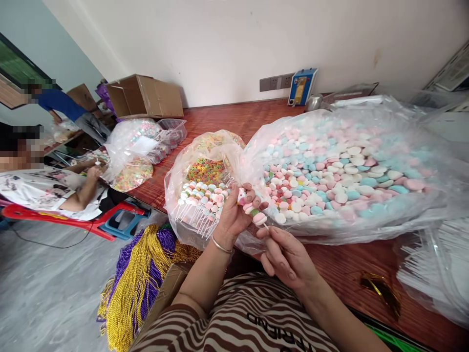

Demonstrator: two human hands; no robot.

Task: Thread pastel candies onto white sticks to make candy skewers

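My left hand (234, 217), with a bracelet at the wrist, has its fingers closed round the upper part of a marshmallow skewer (259, 218). Pink, white and green pieces show on its stick. Just below, my right hand (287, 259) pinches the bare white end of that stick. Beyond my left hand, finished-looking skewers (205, 198) lie in rows on a clear bag (172, 183) with small coloured ring pieces (207, 169). To the right spreads a large open plastic bag of pink, white and blue marshmallows (340, 176).
White sticks (432, 269) in plastic lie at the table's right, near a gold wrapper (381, 291). Bead strings (142, 278) hang at the lower left. A cardboard box (146, 95) and blue device (302, 87) stand at the back. Two other people work at the left.
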